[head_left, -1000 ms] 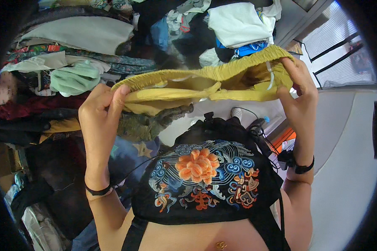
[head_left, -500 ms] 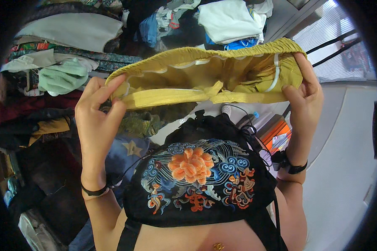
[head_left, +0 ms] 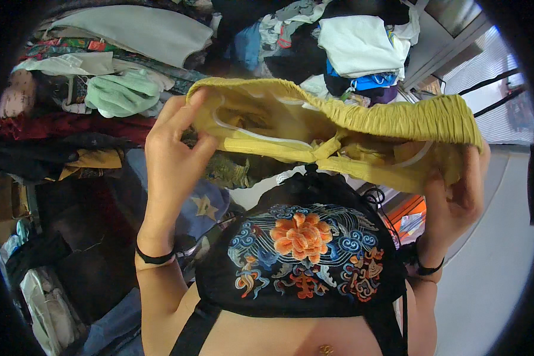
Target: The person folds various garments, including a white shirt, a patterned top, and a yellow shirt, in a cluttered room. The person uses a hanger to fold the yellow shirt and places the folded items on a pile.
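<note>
Between my two hands a yellow garment (head_left: pixel 397 121) with a gathered elastic waistband is stretched out sideways, its opening spread toward me. A small knotted tie sits at the middle of its near edge, and thin white loops hang inside. My left hand (head_left: pixel 178 139) pinches the left end between thumb and fingers. At the right end my right hand (head_left: pixel 457 190) grips the waistband, its fingers partly behind the cloth. Whether it is a skirt or trousers I cannot tell.
Folded clothes lie stacked on the left, with a pale green cloth (head_left: pixel 124 94) and a grey piece (head_left: pixel 142 32) among them. White folded cloth (head_left: pixel 362 46) tops a pile at the back. An orange box (head_left: pixel 406 216) sits below my right hand, beside a white surface (head_left: pixel 486 249).
The garment's right end has dropped and tilted, so more of the gathered waistband shows. Both hands keep their hold. The whole view has shifted, with things appearing farther right.
</note>
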Motion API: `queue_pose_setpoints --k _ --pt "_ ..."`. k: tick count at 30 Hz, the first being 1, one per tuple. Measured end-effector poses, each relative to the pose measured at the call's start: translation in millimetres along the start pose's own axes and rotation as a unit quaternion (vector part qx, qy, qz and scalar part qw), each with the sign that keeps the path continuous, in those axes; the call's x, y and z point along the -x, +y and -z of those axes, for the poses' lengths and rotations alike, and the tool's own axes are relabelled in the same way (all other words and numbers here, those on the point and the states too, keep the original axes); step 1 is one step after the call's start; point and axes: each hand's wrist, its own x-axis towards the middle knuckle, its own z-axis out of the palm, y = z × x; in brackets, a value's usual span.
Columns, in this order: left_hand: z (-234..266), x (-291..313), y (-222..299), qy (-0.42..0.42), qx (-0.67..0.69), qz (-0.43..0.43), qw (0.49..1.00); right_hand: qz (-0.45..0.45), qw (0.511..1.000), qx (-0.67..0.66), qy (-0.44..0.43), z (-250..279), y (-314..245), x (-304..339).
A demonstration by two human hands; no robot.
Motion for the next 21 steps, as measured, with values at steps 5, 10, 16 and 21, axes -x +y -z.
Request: queue_pose_setpoints --k 5,10,16,21 --pt "3 0 1 -0.002 -0.011 -0.009 1.0 0.071 0.997 -0.042 -0.011 4 -1 7" --pt "6 5 5 0.007 -0.012 0.003 1.0 0.105 0.994 -0.037 -0.011 4 1 6" --pt "6 3 6 0.012 -0.016 0.001 1.0 0.071 0.997 0.043 -0.004 -3 4 -1" --pt "11 3 -1 -0.006 -0.019 0.023 1.0 0.046 0.996 0.061 -0.041 -11 19 -11"
